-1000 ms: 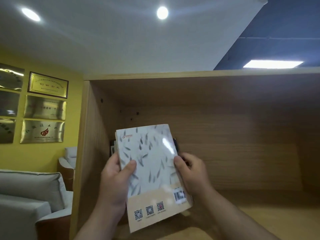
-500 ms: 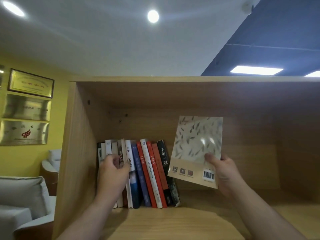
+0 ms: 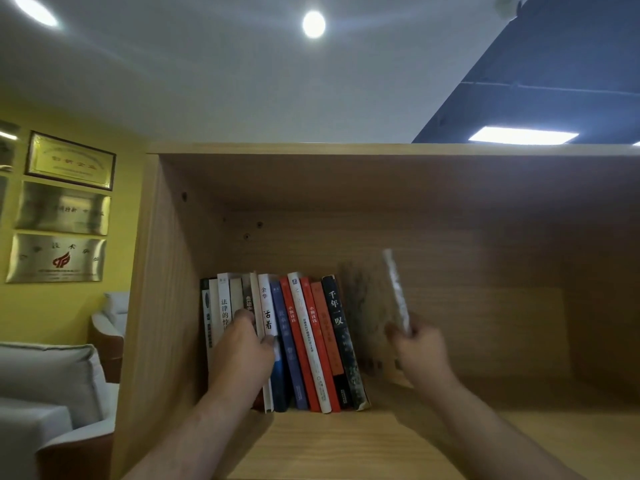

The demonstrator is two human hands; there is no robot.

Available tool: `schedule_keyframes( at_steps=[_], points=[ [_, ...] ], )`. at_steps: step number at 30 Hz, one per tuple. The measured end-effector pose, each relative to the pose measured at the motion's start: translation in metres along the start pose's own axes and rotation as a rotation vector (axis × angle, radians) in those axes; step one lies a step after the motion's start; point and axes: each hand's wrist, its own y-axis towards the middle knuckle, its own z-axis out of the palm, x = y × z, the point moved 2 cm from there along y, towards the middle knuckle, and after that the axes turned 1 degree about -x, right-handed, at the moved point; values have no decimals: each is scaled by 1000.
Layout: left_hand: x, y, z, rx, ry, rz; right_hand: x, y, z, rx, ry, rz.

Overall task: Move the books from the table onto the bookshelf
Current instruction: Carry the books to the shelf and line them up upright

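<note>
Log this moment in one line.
step: shelving | left hand: presses book row | right hand: grips blurred book beside row | status: not yet slotted in

Gold plaques (yellow wall), pale sofa
</note>
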Motion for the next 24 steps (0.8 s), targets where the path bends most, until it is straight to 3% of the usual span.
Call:
schedule_keyframes(
  at_steps=[4, 11, 15, 21, 24],
  points=[
    [2, 1, 3, -17, 29, 13, -1, -14, 23, 153, -33, -91],
    [3, -5, 10, -34, 92, 119, -12, -19, 33, 429, -20, -41],
    [4, -6, 14, -16, 59, 94, -14, -18, 36, 437, -88, -49],
    [10, -9, 10, -39, -308, -25, -19, -9, 40, 486, -153, -54],
    [12, -12, 10, -26, -259, 11, -19, -12, 39, 477, -159, -74]
  ],
)
